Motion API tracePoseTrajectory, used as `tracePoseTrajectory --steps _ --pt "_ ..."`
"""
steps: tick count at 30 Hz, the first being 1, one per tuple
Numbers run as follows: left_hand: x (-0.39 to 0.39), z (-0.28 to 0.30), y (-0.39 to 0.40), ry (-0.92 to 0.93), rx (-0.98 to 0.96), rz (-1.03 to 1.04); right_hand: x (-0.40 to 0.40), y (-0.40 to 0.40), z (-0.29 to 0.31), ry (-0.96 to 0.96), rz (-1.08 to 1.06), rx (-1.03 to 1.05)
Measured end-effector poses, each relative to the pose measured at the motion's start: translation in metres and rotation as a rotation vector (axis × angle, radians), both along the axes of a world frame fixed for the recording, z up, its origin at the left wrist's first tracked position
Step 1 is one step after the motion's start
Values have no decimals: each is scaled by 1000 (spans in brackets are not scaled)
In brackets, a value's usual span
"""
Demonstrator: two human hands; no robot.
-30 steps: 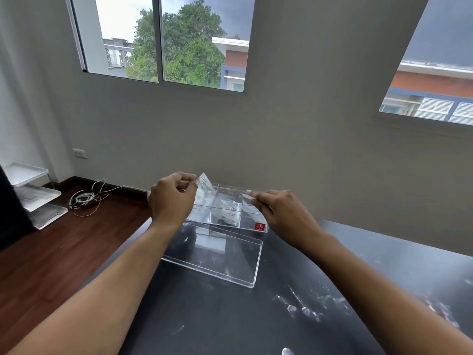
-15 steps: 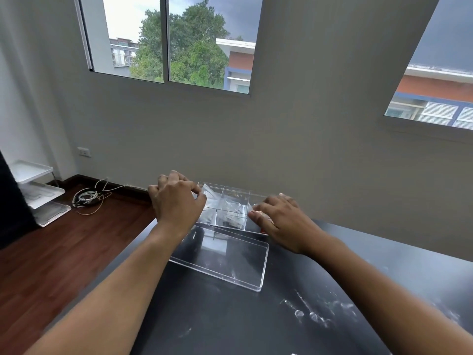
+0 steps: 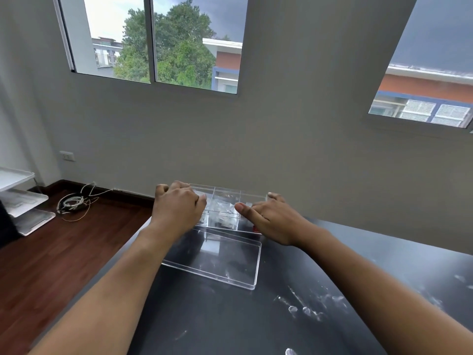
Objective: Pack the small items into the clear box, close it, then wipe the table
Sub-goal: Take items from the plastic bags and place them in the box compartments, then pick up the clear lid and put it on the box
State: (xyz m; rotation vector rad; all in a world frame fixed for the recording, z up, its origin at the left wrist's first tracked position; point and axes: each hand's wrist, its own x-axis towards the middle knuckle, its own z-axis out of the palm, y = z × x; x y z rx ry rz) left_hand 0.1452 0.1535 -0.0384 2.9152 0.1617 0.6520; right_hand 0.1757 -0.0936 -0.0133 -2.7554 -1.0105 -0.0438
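Note:
A clear box (image 3: 226, 198) with several compartments stands at the far side of the black table (image 3: 230, 324). Small clear packets (image 3: 224, 213) lie in its middle compartment, and a red label (image 3: 256, 228) shows at its front right. Its clear lid (image 3: 217, 262) lies flat on the table just in front of it. My left hand (image 3: 179, 208) is curled over the box's left compartment with the fingertips hidden inside. My right hand (image 3: 268, 219) rests on the box's right end, thumb out and fingers reaching to the far rim.
White smears and small clear bits (image 3: 307, 308) mark the table at the near right, with another bit (image 3: 290, 351) at the bottom edge. The table's left edge drops to a wooden floor with coiled cables (image 3: 74, 202) and white shelf trays (image 3: 18, 198). A grey wall stands behind the box.
Both hands held a small clear packet up above the box a second ago. They have come down onto the box, and the packet is no longer seen in the air.

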Motion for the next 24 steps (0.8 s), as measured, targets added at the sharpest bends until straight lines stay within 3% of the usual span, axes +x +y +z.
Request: tracePoseTrajectory --steps 6,11,15,24 --pt "-8 7 0 82 19 -47 -27 -15 5 64 12 64" --pt "-11 10 -9 -344 -21 -111 -36 -36 13 -35 -5 139" --pt "-19 17 -30 -515 -91 -227 -57 -74 26 -61 -60 136" --pt "-33 15 -91 -467 -151 -696 -124 -192 29 20 -364 93"
